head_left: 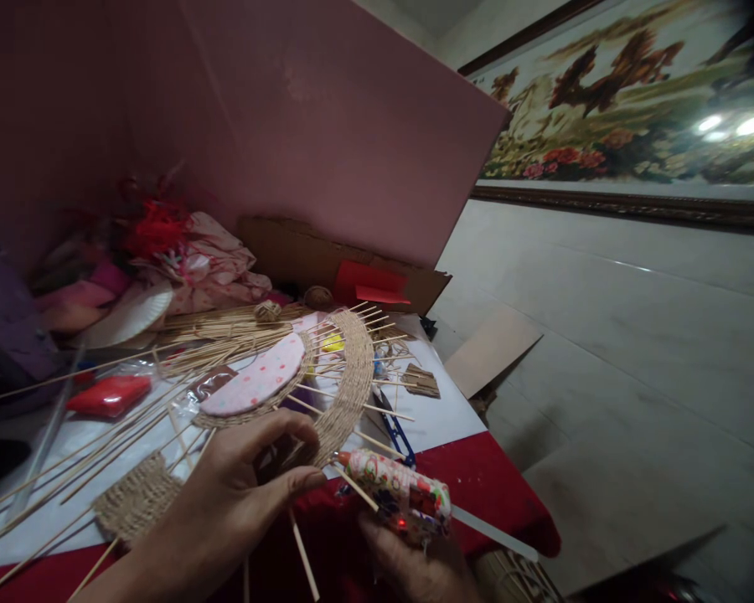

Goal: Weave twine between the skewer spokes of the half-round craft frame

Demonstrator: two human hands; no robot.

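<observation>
While my right hand (411, 553) grips a floral-wrapped glue gun (402, 490) from below at lower centre, its fingers largely hidden, my left hand (245, 481) curls round the near end of a woven band (357, 377), thumb and fingers almost together, pinching it, presumably to steady the weave beside the nozzle. Item: glue stick (496, 533), translucent, jutting from the gun's rear, lower right. Item: blue cutter (402, 435), right of the band, perhaps laid within reach. Item: the band itself, curved, mid-frame, crossed by thin rods (393, 413) that likely hold its arc. Item: spotted half-disc (257, 381), inside that curve. Farther: bundled sticks (219, 328), left of centre; cardboard (276, 243), leaning below a pink panel (327, 126); framed horse picture (603, 100), upper right.
</observation>
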